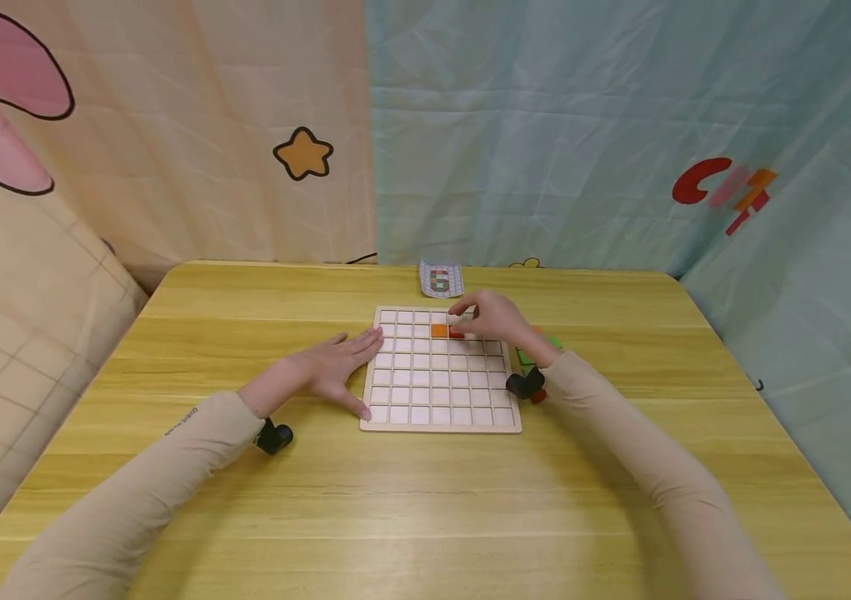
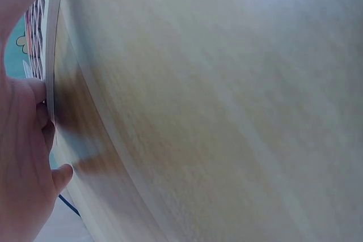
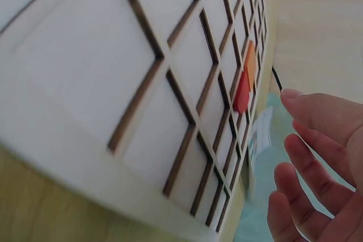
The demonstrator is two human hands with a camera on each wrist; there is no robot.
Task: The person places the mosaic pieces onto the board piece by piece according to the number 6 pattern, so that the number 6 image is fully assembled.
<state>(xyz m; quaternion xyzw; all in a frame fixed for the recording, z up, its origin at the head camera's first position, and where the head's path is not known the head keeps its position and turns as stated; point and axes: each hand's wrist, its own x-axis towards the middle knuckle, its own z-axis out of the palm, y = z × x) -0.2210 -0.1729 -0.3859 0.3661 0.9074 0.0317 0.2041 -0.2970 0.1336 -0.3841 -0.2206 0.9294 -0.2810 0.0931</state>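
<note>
A square grid board (image 1: 400,377) with white cells lies on the table. An orange tile (image 1: 438,331) fills one cell in its second row from the far edge, and a red tile (image 1: 456,332) lies just right of it, partly covered by the right hand. My right hand (image 1: 498,318) hovers over the board's far right part, thumb and index finger parted near the red tile. In the right wrist view its loosely bent fingers (image 3: 309,160) hold nothing. My left hand (image 1: 329,369) spreads flat at the board's left edge, fingertips and thumb touching the frame.
A small card (image 1: 441,281) with a coloured grid pattern lies behind the board. Green tiles (image 1: 525,358) and other coloured pieces sit right of the board, partly hidden under the right wrist. Curtains (image 1: 590,150) hang behind the wooden table (image 1: 425,508).
</note>
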